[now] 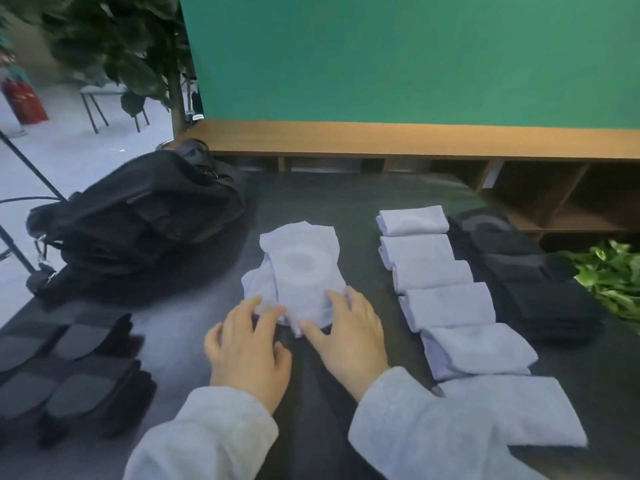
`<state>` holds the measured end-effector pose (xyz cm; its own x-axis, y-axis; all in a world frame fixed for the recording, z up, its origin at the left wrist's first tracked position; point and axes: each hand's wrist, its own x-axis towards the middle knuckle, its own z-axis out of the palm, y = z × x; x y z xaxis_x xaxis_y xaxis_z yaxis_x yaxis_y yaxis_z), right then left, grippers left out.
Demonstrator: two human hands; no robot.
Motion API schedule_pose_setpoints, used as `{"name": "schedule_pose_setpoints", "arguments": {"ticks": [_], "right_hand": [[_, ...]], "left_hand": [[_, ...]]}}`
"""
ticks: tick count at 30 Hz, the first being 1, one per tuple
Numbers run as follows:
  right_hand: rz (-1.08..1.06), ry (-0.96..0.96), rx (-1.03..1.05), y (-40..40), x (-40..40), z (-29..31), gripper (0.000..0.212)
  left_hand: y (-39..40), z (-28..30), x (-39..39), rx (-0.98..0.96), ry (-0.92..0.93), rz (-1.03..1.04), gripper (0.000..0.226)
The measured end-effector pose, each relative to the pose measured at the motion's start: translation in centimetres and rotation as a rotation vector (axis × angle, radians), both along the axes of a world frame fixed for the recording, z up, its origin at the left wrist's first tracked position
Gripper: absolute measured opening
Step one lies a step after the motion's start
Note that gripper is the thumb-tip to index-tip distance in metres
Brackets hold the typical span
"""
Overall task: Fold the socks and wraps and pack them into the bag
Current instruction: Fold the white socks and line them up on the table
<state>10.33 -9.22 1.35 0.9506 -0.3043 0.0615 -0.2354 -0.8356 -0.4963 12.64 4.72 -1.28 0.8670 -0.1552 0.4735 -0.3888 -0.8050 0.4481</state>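
No readable text, numbers or brand marks anywhere in the head view. Closest candidates: a small white tag (198,117) at the foot of the green backdrop (415,57), with marks too small and blurred to make out; a red fire extinguisher (23,102) at far left with a pale label patch, illegible; and the unfolded light wrap (301,271) in the middle of the table, which carries a faint grey ring pattern, not lettering. The black bag (138,216) shows no legible logo.
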Motion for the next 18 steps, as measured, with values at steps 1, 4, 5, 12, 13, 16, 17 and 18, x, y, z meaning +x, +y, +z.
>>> {"name": "schedule_pose_setpoints", "arguments": {"ticks": [1,4,5,12,13,16,17,18], "right_hand": [[-0.006,-0.07,-0.034,0.4,-0.5,-0.5,0.058],[0.055,-0.185,-0.055,0.8,-1.5,-1.1,0.047],[0.075,-0.197,-0.046,0.7,-1.7,-1.2,0.044],[0.075,-0.256,0.019,0.0,-2.4,-1.3,0.016],[0.075,-0.256,0.04,0.0,-2.6,-1.3,0.015],[0.08,-0.282,0.082,-0.1,-3.7,-1.3,0.012],[0.091,-0.297,0.083,-0.1,-4.2,-1.3,0.012],[0.11,-0.303,0.078,-0.2,-4.6,-1.3,0.013]], "left_hand": [[-0.2,-0.1,-0.1,0.073,0.0,-0.068,0.048],[-0.2,0.2,-0.2,0.115,0.062,-0.111,0.053],[-0.1,0.2,-0.1,0.114,0.09,-0.104,0.052],[0.1,1.0,-0.5,0.171,0.178,-0.097,0.055],[0.1,1.1,-0.5,0.181,0.2,-0.1,0.057],[0.1,1.1,-0.4,0.204,0.24,-0.134,0.063],[0.2,1.1,-0.5,0.217,0.245,-0.147,0.066],[0.2,1.0,-0.5,0.22,0.24,-0.166,0.069]]}}
